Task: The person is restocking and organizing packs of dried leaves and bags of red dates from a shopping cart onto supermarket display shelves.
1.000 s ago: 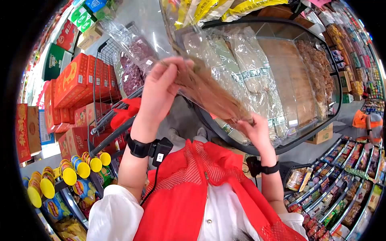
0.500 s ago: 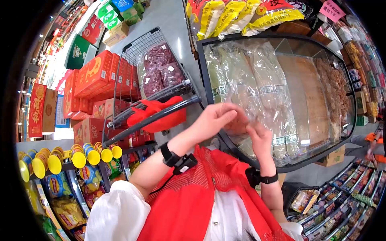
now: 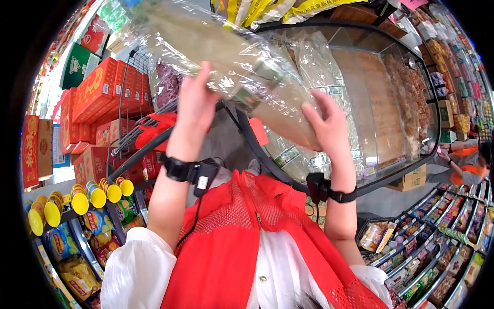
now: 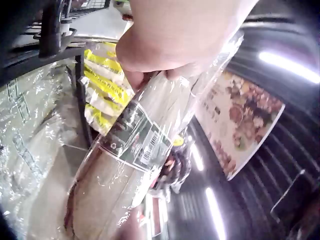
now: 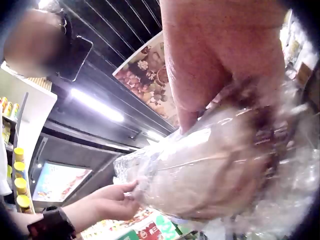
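Observation:
A long clear plastic package of pale-brown dried food [image 3: 280,116], banded by a green label, slants across the head view above the display bin. My left hand [image 3: 198,103] grips its near edge toward the left. At the lower right end, my right hand [image 3: 329,121] holds the package between thumb and fingers. The left wrist view shows the label's barcode [image 4: 150,147] below the curled fingers of my left hand [image 4: 165,45]. In the right wrist view, my right hand [image 5: 225,60] grips the plastic, its fingertips partly hidden, while my left hand [image 5: 112,200] pinches the other side.
The black-rimmed bin [image 3: 378,188] holds similar packages [image 3: 329,67] and loose dried food behind clear dividers. A shopping cart with a red cloth [image 3: 154,131] on its handle stands left, near red boxes [image 3: 95,95]. Snack shelves flank me; a person in orange [image 3: 465,167] is at far right.
Earlier the package was seen narrow-side on, then both hands came close together over the bin. Now the hands are farther apart and the package's broad, labelled face shows.

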Available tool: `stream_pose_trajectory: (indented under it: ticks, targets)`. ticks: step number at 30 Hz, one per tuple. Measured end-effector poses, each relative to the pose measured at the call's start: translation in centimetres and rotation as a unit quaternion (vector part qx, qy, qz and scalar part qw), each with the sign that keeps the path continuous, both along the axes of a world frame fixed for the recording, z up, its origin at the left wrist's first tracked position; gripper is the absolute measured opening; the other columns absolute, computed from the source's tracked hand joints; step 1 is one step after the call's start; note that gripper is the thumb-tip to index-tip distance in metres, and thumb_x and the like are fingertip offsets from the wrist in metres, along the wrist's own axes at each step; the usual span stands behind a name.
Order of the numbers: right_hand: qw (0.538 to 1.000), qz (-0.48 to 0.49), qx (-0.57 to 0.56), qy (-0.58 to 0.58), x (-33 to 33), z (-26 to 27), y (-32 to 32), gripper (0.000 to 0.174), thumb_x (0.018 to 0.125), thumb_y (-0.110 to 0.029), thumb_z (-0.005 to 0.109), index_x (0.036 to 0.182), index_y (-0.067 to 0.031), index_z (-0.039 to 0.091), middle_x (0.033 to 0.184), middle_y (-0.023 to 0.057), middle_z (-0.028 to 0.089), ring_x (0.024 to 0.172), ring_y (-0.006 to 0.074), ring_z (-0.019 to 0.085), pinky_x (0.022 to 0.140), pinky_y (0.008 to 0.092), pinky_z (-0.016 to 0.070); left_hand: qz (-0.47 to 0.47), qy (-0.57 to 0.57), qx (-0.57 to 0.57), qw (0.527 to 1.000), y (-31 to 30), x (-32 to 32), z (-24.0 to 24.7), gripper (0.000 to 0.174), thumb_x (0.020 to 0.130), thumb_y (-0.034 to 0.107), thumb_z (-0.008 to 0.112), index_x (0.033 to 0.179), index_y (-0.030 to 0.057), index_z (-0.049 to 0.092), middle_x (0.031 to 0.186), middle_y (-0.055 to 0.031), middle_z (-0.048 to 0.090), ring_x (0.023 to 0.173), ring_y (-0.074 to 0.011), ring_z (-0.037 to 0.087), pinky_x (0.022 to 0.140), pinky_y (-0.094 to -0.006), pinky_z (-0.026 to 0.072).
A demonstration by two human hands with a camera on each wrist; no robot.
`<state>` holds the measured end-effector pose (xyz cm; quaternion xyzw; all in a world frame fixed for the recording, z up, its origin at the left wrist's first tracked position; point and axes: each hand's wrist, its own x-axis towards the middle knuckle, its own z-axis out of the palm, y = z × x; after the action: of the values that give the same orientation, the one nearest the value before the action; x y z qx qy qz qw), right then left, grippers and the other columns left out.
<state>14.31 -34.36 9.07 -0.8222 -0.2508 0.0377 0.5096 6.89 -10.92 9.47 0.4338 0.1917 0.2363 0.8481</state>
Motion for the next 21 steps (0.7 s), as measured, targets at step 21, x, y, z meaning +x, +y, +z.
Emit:
stream_pose_trajectory:
  ticks: [21]
  targets:
    - [0.989,-0.028,0.029,0.141,-5.1,-2.9,0.6,0.015,0.073,-0.006,0.066,0.085,0.0018,0.062,0.064,0.007,0.062,0.06,0.0097,0.059,0.056,0.025,0.0458,0.088,0.033,-0.199,0.975,6.5,-10.3,-4.5,0.036,0.09,0.014,0.047,0.123,0.0031,0.038,0.12,-0.0105,0.048,0.111,-0.0214,0.048,0.094,-0.0361,0.0425]
